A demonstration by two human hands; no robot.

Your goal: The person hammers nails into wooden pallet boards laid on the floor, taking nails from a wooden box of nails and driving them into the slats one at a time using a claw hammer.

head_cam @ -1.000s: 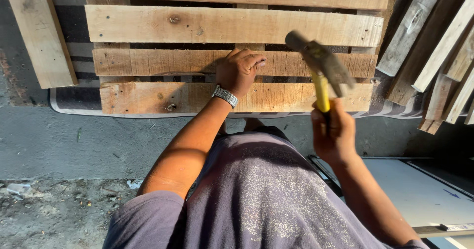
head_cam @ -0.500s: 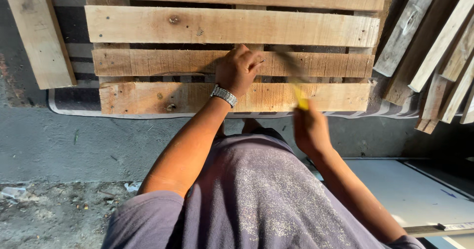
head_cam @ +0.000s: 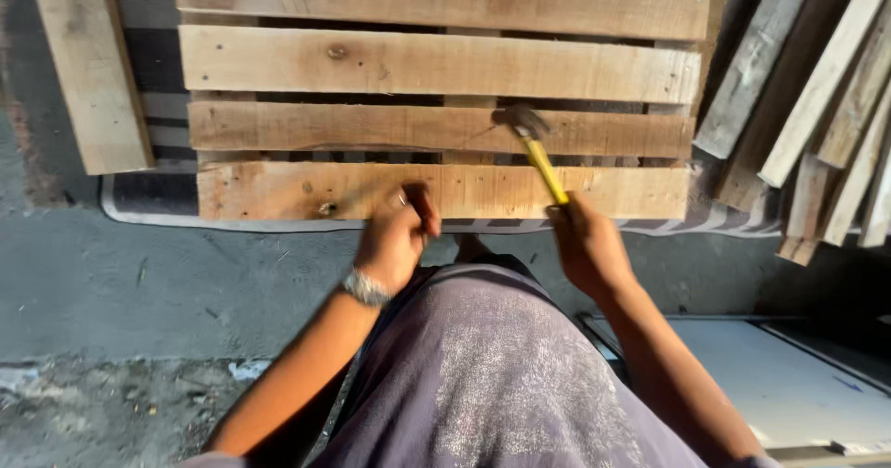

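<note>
Fingers of the left hand [head_cam: 394, 241], curled near the pallet [head_cam: 436, 125], risk a bruise if the hammer [head_cam: 534, 148] clenched in the right hand [head_cam: 585, 245] glances off.

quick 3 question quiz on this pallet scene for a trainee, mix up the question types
1. True or false: the right hand grips a hammer with a yellow handle.
2. Multiple choice: the left hand is over A) the nearest slat of the pallet, B) the farthest slat, C) the leaning boards.
3. Fill in: the left wrist wears a ____.

Key: 1 true; 2 A; 3 wristwatch.
</note>
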